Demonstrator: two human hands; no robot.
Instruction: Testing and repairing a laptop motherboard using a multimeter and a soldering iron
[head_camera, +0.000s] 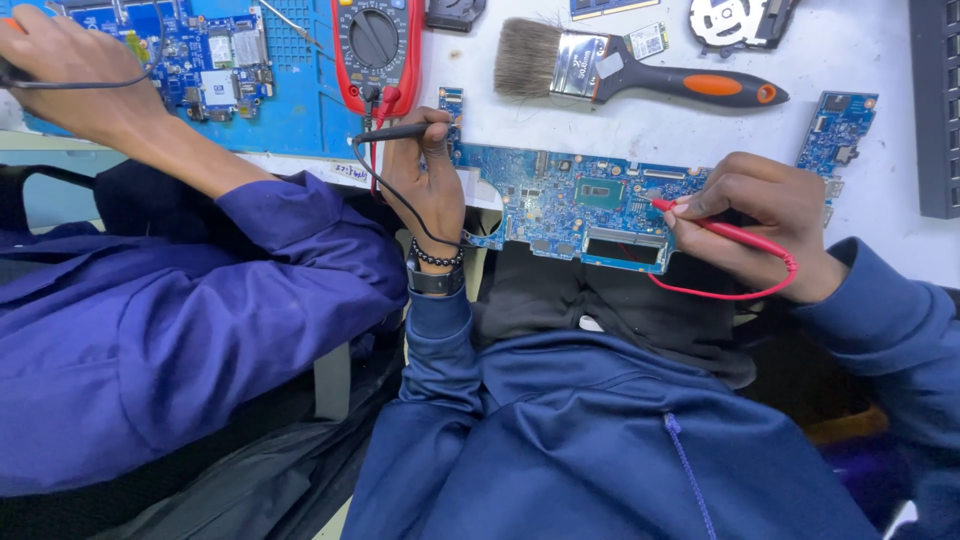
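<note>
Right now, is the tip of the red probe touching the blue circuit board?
Touching. The head view shows the right hand pressing the red probe so its tip lands on the blue circuit board, no gap visible.

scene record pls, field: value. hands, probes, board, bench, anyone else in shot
left hand: left hand grips a thin black probe, tip at the board's left end
right hand: right hand pinches a thin red probe, tip on the board's right part
board: long blue laptop circuit board flat at the white bench edge
meter: red-cased multimeter behind the left hand
bench items: flat brush with black-and-orange handle; small blue board
other person: a co-worker's hand over another blue board on a blue mat
</note>
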